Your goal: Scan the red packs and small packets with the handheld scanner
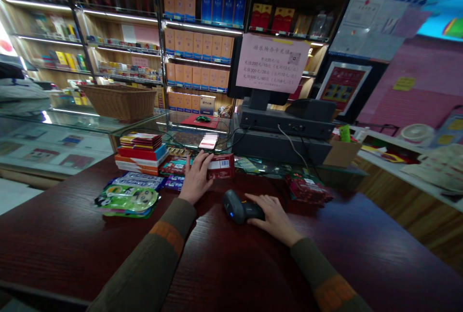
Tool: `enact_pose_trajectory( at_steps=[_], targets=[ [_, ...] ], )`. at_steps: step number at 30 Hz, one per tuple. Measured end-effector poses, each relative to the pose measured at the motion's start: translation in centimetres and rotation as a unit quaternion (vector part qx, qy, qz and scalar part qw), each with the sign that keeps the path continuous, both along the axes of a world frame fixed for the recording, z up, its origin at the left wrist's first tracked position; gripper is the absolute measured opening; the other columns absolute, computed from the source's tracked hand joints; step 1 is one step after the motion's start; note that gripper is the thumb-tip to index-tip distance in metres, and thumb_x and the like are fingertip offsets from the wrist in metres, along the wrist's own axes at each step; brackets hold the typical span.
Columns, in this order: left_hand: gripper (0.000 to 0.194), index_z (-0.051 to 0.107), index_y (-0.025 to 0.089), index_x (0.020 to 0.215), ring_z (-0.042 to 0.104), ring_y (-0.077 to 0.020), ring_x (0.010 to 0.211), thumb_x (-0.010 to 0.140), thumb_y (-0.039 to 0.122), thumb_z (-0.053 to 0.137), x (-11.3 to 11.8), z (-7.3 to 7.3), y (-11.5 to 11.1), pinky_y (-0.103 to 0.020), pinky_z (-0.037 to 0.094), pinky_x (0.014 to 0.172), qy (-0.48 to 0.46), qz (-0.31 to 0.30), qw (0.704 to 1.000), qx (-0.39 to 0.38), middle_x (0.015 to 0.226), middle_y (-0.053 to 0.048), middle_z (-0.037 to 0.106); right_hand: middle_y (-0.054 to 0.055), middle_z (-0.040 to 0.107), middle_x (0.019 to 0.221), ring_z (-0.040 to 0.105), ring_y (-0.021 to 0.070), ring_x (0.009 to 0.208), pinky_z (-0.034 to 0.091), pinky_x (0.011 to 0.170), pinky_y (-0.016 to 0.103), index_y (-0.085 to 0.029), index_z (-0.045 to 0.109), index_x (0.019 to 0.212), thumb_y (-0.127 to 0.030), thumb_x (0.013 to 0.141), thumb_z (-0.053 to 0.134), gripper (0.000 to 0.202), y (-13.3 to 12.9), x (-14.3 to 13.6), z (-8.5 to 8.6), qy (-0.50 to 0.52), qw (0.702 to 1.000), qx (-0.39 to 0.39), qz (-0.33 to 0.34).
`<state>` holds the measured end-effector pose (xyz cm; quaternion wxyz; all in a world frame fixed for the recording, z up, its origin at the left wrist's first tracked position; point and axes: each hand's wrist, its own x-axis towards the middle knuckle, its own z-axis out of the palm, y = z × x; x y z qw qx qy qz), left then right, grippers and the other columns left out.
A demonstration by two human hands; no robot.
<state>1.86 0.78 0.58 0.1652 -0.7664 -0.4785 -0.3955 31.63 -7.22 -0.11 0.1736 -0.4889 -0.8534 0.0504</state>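
My left hand (197, 178) reaches forward over the counter, its fingers and thumb around the left end of a red box (224, 166) with a white barcode label. My right hand (274, 216) is closed over the handle of a dark barcode scanner (237, 207), which lies on the wood with a blue light showing. Left of my left hand are purple packets (174, 183) and green panda-print packs (130, 200). Behind these rises a stack of red, orange and white boxes (140, 154). Dark red packs (307, 189) lie beyond my right hand.
The dark wooden counter (217, 264) spans the front. Behind it stand a monitor with a pink notice (271, 63), a phone (208, 141) with a lit screen and a green mouse (203, 119). A wicker basket (119, 102) sits on the glass case. Boxed goods fill the back shelves.
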Motion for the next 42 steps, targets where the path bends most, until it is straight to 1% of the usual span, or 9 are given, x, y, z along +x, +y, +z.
enact_pose_trajectory(
  at_steps=[6,9,12,15,19,24,28,33,42],
  targets=[
    [0.078,0.033,0.022,0.152,0.031,-0.0319,0.150,0.080,0.019,0.063,0.0,-0.1,0.1,-0.060,0.007,0.125,-0.002,0.000,1.000,0.005,0.149,-0.015,0.048,0.008,0.066,0.129,0.057,0.0282,0.118,0.038,0.104,0.047,-0.032,0.045,0.148,-0.051,0.085,0.070,0.070,-0.2,0.0,0.4,0.018,1.000,-0.009,0.004],
    [0.078,0.033,0.022,0.152,0.032,-0.0316,0.150,0.081,0.019,0.063,0.0,0.0,0.1,-0.060,0.007,0.125,-0.001,-0.004,1.000,0.004,0.149,-0.015,0.047,0.009,0.068,0.123,0.059,0.0273,0.115,0.039,0.103,0.048,-0.031,0.047,0.147,-0.055,0.091,0.061,0.063,-0.2,0.0,0.9,0.054,0.998,-0.013,-0.002],
    [0.080,0.033,0.023,0.152,0.032,-0.0324,0.149,0.079,0.018,0.064,0.1,0.1,0.0,-0.061,0.007,0.125,0.001,-0.006,1.000,0.004,0.149,-0.015,0.048,0.007,0.070,0.117,0.060,0.0260,0.112,0.040,0.103,0.049,-0.031,0.049,0.145,-0.052,0.098,0.048,0.051,0.3,0.0,1.2,0.116,0.993,-0.008,-0.033],
    [0.082,0.032,0.023,0.152,0.033,-0.0330,0.149,0.078,0.017,0.065,0.3,0.2,-0.2,-0.061,0.008,0.125,0.004,-0.010,1.000,-0.001,0.149,-0.015,0.048,0.006,0.072,0.111,0.064,0.0247,0.106,0.044,0.100,0.048,-0.029,0.054,0.140,-0.050,0.100,0.042,0.047,1.7,-0.1,1.0,0.183,0.980,0.006,-0.078],
    [0.082,0.031,0.023,0.152,0.032,-0.0324,0.149,0.078,0.016,0.064,0.5,0.3,-0.4,-0.061,0.009,0.125,0.007,-0.015,1.000,-0.005,0.149,-0.015,0.048,0.006,0.074,0.104,0.068,0.0234,0.099,0.049,0.096,0.041,-0.025,0.060,0.133,-0.051,0.096,0.047,0.047,3.6,-0.5,0.6,0.272,0.956,0.003,-0.109],
    [0.081,0.031,0.023,0.152,0.032,-0.0321,0.150,0.078,0.016,0.063,0.7,0.3,-0.4,-0.061,0.010,0.125,0.016,-0.026,1.000,-0.006,0.149,-0.015,0.048,0.006,0.076,0.101,0.069,0.0238,0.099,0.049,0.096,0.041,-0.022,0.062,0.128,-0.051,0.093,0.051,0.047,4.9,-1.1,0.6,0.349,0.929,-0.030,-0.121],
    [0.079,0.032,0.022,0.151,0.032,-0.0317,0.149,0.079,0.016,0.063,0.7,0.3,-0.4,-0.061,0.008,0.125,0.016,-0.027,1.000,-0.002,0.148,-0.015,0.048,0.007,0.077,0.091,0.071,0.0237,0.092,0.050,0.094,0.041,-0.019,0.062,0.125,-0.051,0.092,0.052,0.047,6.0,-1.9,1.1,0.384,0.915,-0.053,-0.111],
    [0.078,0.033,0.022,0.151,0.032,-0.0309,0.149,0.080,0.017,0.064,0.9,0.5,-0.6,-0.060,0.007,0.126,0.017,-0.031,0.999,-0.004,0.149,-0.015,0.048,0.007,0.076,0.081,0.071,0.0222,0.078,0.054,0.080,0.038,-0.016,0.064,0.121,-0.053,0.088,0.056,0.050,7.7,-3.4,2.1,0.430,0.894,-0.099,-0.080],
    [0.077,0.032,0.021,0.151,0.032,-0.0312,0.149,0.080,0.016,0.063,1.0,0.2,-0.3,-0.060,0.007,0.125,0.023,-0.038,0.999,0.003,0.149,-0.015,0.047,0.004,0.075,0.080,0.071,0.0164,0.073,0.050,0.062,0.024,-0.018,0.068,0.112,-0.035,0.091,0.060,0.028,8.7,-5.6,4.0,0.473,0.853,-0.211,-0.064]
  ],
)
